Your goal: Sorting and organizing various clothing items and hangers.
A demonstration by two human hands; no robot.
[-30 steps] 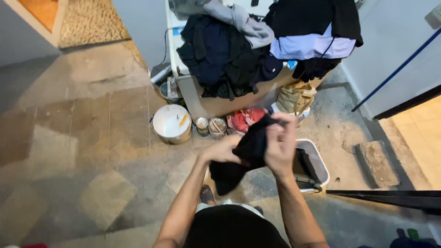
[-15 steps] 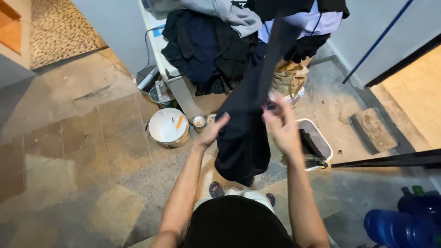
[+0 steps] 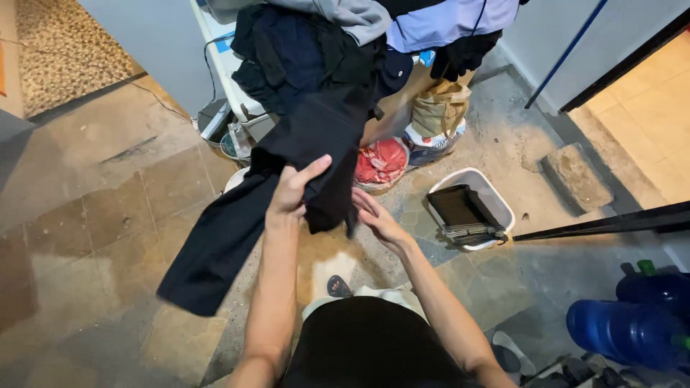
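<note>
Your left hand (image 3: 291,192) is closed on the black cloth (image 3: 287,172), with the thumb sticking up over a fold. Your right hand (image 3: 375,219) is open, palm up, just under the cloth's lower edge, touching it or very near; you cannot quite tell which.

The cloth hangs in the air in front of you. Its top runs up to the clothes pile (image 3: 323,43) and one long end droops down to your left, over the floor (image 3: 86,230).

It looks soft, floppy and light. It will sag and slide wherever you do not hold it. Pinch it at an edge or a corner, not in the baggy middle.

The cloth hides what is right behind it, and only a rim of a white bucket (image 3: 233,179) peeks out. Where the cloth ends and the dark pile begins is hard to see. The blue bottle (image 3: 625,330) is cut off at the picture's edge. A white bin (image 3: 496,201) sits near your right hand.
</note>
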